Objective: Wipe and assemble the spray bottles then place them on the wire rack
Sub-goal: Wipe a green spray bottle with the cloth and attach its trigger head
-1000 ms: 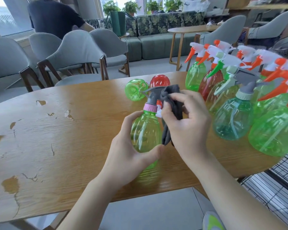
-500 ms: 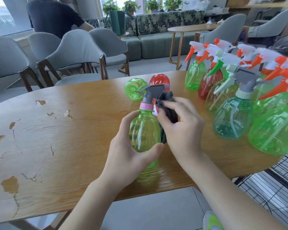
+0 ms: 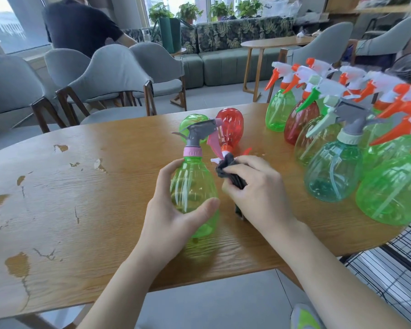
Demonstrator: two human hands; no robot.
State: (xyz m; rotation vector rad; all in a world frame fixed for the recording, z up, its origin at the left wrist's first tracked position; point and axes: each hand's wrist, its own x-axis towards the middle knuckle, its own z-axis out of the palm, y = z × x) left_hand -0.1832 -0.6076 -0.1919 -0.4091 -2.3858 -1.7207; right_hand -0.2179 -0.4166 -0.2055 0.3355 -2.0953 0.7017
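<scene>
The left hand (image 3: 173,217) wraps around the belly of a clear green plastic spray bottle (image 3: 193,193) with a pink collar and grey trigger head, holding it upright on the scuffed wooden counter (image 3: 57,210), thumb across its front. Just to its right, the right hand (image 3: 256,193) clutches a bunched dark grey cloth (image 3: 230,173), close beside the bottle's shoulder. Behind them a red plastic bottle (image 3: 230,129) and a green plastic bottle (image 3: 188,124) lie on their sides on the counter. A crowd of assembled green and red spray bottles with orange-and-white triggers (image 3: 342,143) stands along the counter's right end, among them a teal bottle with a grey trigger head (image 3: 332,172). A black wire rack (image 3: 394,269) shows below the counter's right edge.
</scene>
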